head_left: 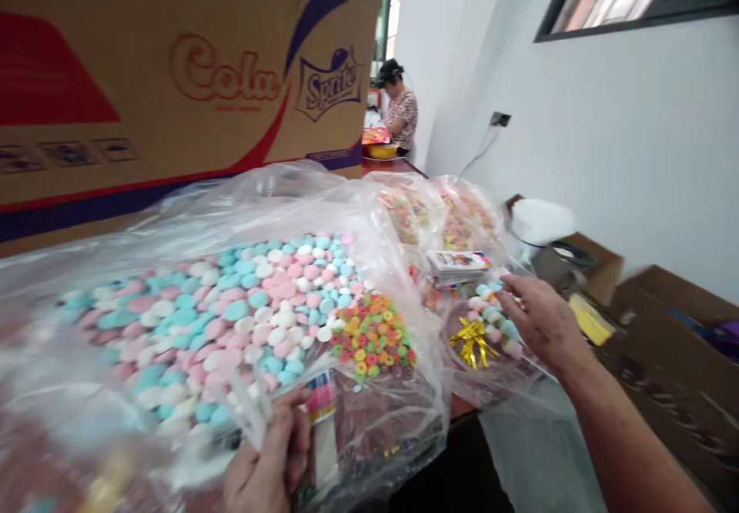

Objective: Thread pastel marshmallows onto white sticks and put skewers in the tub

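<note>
My left hand (pixel 269 455) is closed at the front of the table, with translucent white plastic strips (pixel 248 409) sticking up from its fingers. Beside it lies a small colourful printed card (pixel 321 397). Just beyond, pink, blue and white round candies (pixel 231 309) fill a big clear plastic bag (pixel 289 189). Coloured ring candies (pixel 372 336) make a pile at its right end. Over on the right, my right hand (pixel 540 316) has its fingers partly stretched out at a cluster of pastel candies (pixel 490 313). Gold twist ties (pixel 473 341) lie just left of them.
A large cardboard carton (pixel 190 58) stands behind the candy bag. A stack of printed cards (pixel 459 263) sits near bags of coloured candy (pixel 456 216). Open cardboard boxes (pixel 663 359) stand at the right. Another person (pixel 401 108) is at the table's far end.
</note>
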A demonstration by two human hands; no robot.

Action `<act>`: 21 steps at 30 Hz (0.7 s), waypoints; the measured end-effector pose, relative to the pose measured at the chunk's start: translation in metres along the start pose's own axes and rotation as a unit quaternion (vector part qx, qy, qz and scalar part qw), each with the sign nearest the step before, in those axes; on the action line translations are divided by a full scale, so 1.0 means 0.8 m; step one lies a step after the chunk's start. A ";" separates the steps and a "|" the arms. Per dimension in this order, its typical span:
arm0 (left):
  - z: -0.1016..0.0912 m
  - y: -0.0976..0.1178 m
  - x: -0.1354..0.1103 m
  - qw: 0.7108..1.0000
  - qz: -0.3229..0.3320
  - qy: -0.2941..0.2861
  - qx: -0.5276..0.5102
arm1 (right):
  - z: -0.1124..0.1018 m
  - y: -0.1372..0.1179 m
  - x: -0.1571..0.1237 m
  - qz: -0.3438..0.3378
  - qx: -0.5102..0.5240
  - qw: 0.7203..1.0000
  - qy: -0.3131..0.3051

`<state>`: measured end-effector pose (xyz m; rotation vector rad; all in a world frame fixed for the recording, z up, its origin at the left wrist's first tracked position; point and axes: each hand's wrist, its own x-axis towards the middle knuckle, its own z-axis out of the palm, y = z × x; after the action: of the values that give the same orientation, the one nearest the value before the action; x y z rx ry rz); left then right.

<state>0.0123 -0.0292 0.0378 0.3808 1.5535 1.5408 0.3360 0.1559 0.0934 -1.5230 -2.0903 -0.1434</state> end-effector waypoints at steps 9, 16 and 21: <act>-0.002 -0.007 -0.008 0.999 0.017 -0.026 0.017 | 0.028 -0.245 -0.019 -0.063 0.430 0.853 -0.288; -0.007 -0.018 0.000 0.995 0.092 -0.005 0.029 | 0.073 -0.314 -0.035 -0.020 0.531 0.772 -0.348; -0.007 -0.039 0.014 0.997 0.073 0.012 -0.004 | 0.078 -0.313 -0.036 -0.036 0.544 0.767 -0.340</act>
<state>0.0129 -0.0303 0.0039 0.4826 1.5680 1.6687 0.0918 0.0672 0.0829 -0.7515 -2.0057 1.5343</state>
